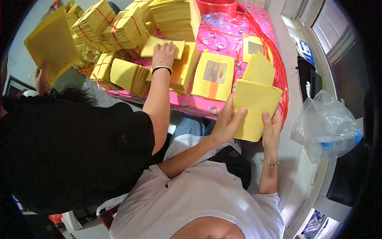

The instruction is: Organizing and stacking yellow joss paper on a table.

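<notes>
Between both my hands is a piece of yellow paper (pixel 258 105), rectangular and slightly curved, held at its two sides above the near right edge of the table. My left hand (pixel 229 122) grips its left side with the thumb in front. At the lower right side, my right hand (pixel 271 129) pinches it, thumb also in front. Whether it is one sheet or several layers, I cannot tell. Just beyond it rises another yellow sheet (pixel 258 68). To the left lies a flat yellow paper piece (pixel 223 65) with a greyish rectangle and an orange strip on it.
A co-worker in black (pixel 79 147) sits close on my left, one hand (pixel 164 55) on the yellow paper stacks. Bundles tied with red string (pixel 95 22) crowd the table's far left. Long red strings (pixel 274 51) hang along its right edge. A red basin (pixel 217 8) stands at the back.
</notes>
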